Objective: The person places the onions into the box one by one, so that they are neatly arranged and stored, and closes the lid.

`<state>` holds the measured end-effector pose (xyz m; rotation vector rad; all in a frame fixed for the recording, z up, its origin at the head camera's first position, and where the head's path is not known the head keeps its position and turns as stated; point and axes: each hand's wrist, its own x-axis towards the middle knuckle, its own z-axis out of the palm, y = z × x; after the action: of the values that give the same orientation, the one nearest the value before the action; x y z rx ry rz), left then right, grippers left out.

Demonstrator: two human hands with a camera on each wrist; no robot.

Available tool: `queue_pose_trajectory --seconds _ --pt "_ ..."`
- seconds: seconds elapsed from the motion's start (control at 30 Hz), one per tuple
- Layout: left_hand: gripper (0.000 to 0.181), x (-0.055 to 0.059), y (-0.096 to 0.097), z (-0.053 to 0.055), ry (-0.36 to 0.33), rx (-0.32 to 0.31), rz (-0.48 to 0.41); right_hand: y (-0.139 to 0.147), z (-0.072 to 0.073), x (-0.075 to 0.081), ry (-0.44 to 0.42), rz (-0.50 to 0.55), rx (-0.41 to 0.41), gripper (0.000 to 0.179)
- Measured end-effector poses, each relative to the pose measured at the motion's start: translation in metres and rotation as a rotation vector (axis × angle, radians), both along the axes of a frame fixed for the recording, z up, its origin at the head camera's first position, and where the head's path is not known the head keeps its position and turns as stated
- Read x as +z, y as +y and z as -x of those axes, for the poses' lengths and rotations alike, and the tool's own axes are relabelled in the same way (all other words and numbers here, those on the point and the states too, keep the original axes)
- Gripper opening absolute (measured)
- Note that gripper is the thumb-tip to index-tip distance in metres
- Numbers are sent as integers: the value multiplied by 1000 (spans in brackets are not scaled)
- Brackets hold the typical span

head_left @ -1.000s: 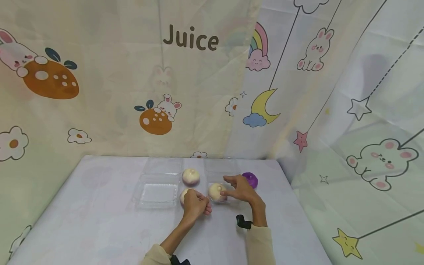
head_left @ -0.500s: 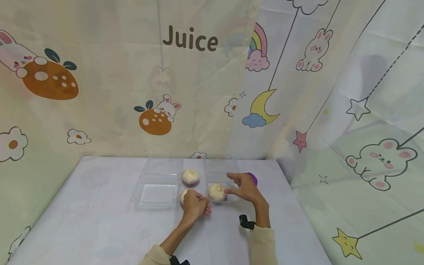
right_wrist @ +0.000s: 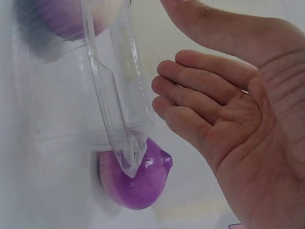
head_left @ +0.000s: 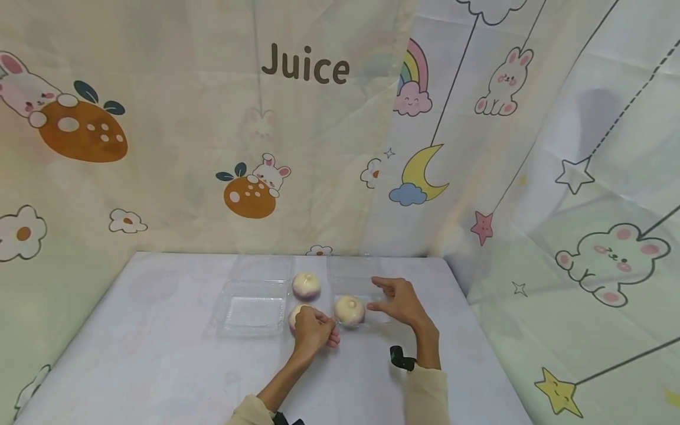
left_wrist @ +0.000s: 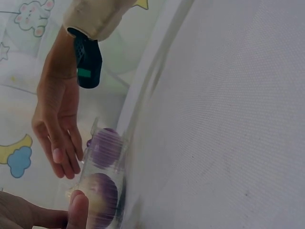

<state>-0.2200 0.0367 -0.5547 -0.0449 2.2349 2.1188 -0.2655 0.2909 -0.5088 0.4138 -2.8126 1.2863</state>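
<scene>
My left hand point(head_left: 314, 332) is bent over the near cream-and-purple bulb point(head_left: 295, 317), which looks like an onion, and partly covers it. Its fingertips are at the left edge of the right-hand clear plastic box point(head_left: 374, 317); I cannot tell whether they pinch it. Inside that box sits another cream-and-purple bulb point(head_left: 349, 310). To the right of it is my right hand point(head_left: 401, 302), fingers spread from the thumb and nothing in them. In the right wrist view, a glossy purple bulb point(right_wrist: 136, 188) with a pointed tip lies by the box's corner; the right hand hides it in the head view.
A second clear plastic box point(head_left: 256, 314) stands on the left, its lid point(head_left: 261, 269) folded back. Between the boxes, farther back, rests one more cream-and-purple bulb point(head_left: 306, 285). A patterned curtain point(head_left: 186, 177) hangs behind the white table point(head_left: 159, 366).
My right hand has drawn away to the right from the bulb in the box, and now covers the purple bulb in the head view. The left hand stays where it was.
</scene>
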Motion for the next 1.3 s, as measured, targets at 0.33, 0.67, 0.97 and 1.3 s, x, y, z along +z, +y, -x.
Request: queue_pose_trajectory --seconds 0.33,0.67,0.97,1.3 --pt "11 -1 0 0 -13 8 -6 9 0 2 49 -44 -12 71" --pt "10 2 0 0 -12 1 -9 18 -2 6 47 11 -39 74" --pt "10 1 0 0 -13 5 -3 25 -4 8 61 -5 -86 74" --pt "9 -1 1 0 -5 4 -20 36 -6 7 102 -16 -114 71"
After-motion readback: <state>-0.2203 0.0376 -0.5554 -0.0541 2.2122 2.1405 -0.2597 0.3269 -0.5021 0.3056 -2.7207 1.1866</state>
